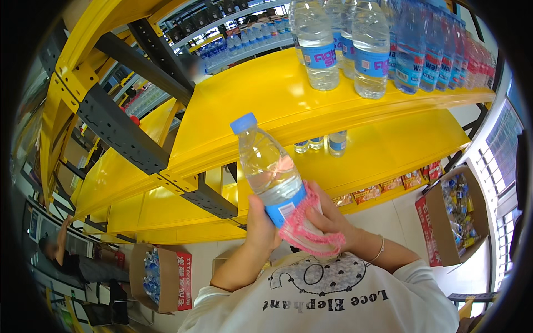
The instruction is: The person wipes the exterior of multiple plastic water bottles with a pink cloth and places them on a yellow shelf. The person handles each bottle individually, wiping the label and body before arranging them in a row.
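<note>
A clear plastic water bottle (270,170) with a blue cap and blue label is held tilted before my chest, partly filled. My left hand (262,224) grips its lower side. My right hand (327,216) holds a pink-edged cloth (310,229) against the bottle's label and base; part of the cloth lies hidden under the fingers. Beyond the bottle is a yellow metal shelf (250,95), on which similar bottles (320,50) stand upright at the upper right, beside a row of bottles with blue and red labels (410,54).
Several small bottles (337,143) and snack packets (366,194) sit on lower shelves. A dark perforated upright (120,129) stands at the left. Cardboard boxes of bottles flank me, one left (166,279), one right (479,224). A person (66,258) is at the far left.
</note>
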A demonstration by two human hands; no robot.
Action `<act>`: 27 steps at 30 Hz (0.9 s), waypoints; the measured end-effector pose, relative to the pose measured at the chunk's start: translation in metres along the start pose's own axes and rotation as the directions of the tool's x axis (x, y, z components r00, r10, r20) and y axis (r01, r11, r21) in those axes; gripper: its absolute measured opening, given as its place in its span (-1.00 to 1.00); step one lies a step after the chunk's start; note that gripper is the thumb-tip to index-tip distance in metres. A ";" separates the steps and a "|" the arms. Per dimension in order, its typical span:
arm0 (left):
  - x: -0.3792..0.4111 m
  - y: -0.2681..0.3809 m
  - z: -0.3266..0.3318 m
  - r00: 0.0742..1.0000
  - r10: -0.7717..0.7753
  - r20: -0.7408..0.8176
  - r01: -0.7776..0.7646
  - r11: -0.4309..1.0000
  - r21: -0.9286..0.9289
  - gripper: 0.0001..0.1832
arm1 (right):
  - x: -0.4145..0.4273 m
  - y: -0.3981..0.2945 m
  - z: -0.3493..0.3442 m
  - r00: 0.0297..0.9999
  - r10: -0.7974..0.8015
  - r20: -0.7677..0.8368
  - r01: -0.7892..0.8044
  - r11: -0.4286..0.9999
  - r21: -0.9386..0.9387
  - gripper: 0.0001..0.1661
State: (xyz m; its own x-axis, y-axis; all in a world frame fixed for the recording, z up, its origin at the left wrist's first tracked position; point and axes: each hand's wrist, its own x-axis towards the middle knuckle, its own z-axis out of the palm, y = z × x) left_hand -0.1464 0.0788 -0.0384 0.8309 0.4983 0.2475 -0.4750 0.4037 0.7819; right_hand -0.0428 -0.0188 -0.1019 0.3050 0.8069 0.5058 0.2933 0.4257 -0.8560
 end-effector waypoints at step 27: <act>0.032 0.027 0.015 0.984 0.161 0.080 -0.164 0.986 0.038 -0.23 | 0.013 -0.019 -0.017 0.912 -0.403 -0.070 0.393 0.911 -0.126 -0.40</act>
State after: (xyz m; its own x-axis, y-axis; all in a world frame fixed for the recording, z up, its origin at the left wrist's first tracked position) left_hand -0.1285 0.0942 -0.0007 0.7642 0.4940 0.4148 -0.5935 0.2866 0.7521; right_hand -0.0289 -0.0229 -0.0776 0.2235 0.5361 0.8141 0.5009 0.6533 -0.5677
